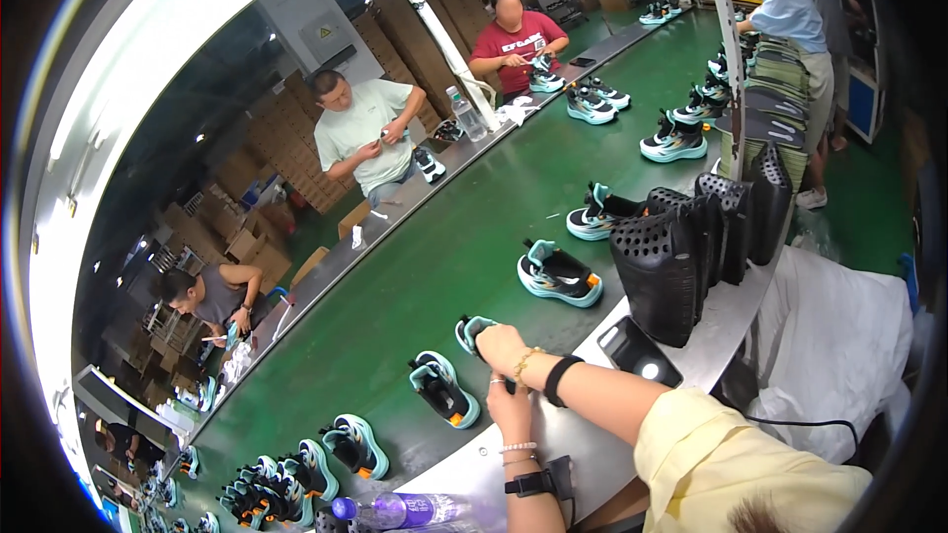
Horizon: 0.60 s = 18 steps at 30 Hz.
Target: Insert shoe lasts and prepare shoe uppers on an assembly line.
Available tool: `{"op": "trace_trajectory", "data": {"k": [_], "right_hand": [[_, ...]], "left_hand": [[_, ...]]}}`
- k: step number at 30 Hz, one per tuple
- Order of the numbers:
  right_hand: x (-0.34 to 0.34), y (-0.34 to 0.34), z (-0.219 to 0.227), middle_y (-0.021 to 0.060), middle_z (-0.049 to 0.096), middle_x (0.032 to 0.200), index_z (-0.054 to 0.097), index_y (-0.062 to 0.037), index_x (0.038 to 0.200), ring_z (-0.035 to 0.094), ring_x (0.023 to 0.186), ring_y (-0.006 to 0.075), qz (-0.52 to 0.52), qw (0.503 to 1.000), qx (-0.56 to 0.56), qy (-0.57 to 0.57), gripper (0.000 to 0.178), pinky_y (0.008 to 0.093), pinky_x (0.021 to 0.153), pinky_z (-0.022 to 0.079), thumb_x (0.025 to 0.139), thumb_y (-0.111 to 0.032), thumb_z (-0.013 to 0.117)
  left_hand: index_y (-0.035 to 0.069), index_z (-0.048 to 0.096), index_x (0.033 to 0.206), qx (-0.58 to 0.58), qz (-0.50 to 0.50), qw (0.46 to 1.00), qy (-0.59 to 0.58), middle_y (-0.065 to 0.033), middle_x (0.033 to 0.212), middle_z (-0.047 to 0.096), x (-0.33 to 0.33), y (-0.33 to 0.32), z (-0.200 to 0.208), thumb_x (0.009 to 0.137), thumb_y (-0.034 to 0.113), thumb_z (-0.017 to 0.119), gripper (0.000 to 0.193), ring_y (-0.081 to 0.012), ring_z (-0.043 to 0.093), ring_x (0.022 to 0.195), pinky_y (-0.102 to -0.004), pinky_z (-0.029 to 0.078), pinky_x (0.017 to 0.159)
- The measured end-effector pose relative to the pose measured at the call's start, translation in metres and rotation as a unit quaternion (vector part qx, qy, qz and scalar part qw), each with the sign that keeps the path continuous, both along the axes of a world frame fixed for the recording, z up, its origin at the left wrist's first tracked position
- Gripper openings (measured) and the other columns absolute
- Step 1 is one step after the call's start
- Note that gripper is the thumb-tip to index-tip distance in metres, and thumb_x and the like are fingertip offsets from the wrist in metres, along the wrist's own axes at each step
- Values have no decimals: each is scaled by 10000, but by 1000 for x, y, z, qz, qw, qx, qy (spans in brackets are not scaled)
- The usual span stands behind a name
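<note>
A teal, black and white sneaker (473,333) is at the near edge of the green belt, partly covered by my hands. My right hand (502,347), with a gold bracelet and black band on its wrist, is closed over the sneaker. Just below it, my left hand (511,409) closes on the sneaker's near end; its fingers are partly hidden. A beaded bracelet and dark watch circle my left wrist. Another sneaker (444,391) stands on the belt to the left of my hands, and one with an orange heel patch (560,274) stands beyond them to the right.
The green conveyor belt (395,286) carries several more sneakers (356,446). Black perforated boot-shaped pieces (656,276) line the metal ledge beside a phone (640,352). A purple-labelled bottle (405,510) lies near left. A white plastic sack (829,336) bulges at right. Co-workers (370,128) sit across the belt.
</note>
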State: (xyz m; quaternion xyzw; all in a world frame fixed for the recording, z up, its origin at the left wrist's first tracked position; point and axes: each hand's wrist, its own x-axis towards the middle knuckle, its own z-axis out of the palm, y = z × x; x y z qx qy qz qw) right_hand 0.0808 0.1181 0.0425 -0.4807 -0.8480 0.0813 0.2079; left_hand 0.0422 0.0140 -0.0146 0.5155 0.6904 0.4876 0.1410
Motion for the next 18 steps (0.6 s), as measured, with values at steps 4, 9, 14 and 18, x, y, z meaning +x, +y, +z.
{"op": "trace_trajectory", "data": {"k": [4, 9, 14, 18], "right_hand": [[5, 2, 7, 151, 714, 823, 718, -37, 809, 717, 797, 298, 18, 1000, -16, 10, 103, 394, 686, 581, 759, -101, 654], [11, -15, 22, 165, 697, 795, 702, -23, 787, 708, 764, 313, 46, 997, 22, 55, 81, 398, 663, 579, 754, -78, 652], [5, -16, 25, 149, 708, 823, 713, -48, 792, 712, 800, 282, 30, 999, 41, 17, 90, 382, 682, 577, 780, -103, 643], [7, -23, 44, 141, 708, 848, 708, -50, 800, 708, 842, 291, 78, 989, 20, 127, 91, 413, 717, 568, 772, -105, 641]], "left_hand": [[55, 590, 1189, -10, 36, 999, 10, -217, 1050, 669, 7, 0, 6, 831, 123, 677, 375, -433, 633, 937, -485, 483, 801], [10, 591, 1142, -13, 26, 999, 26, -222, 1081, 648, -2, -4, -3, 821, 79, 654, 334, -427, 612, 983, -474, 475, 822], [-23, 602, 1074, -39, 38, 997, 54, -237, 956, 656, -6, 4, -13, 824, 68, 654, 272, -414, 626, 905, -464, 479, 788], [-45, 587, 1149, 31, -4, 991, -133, -233, 1091, 658, -24, 14, -19, 848, 31, 638, 314, -311, 640, 982, -376, 472, 878]]}}
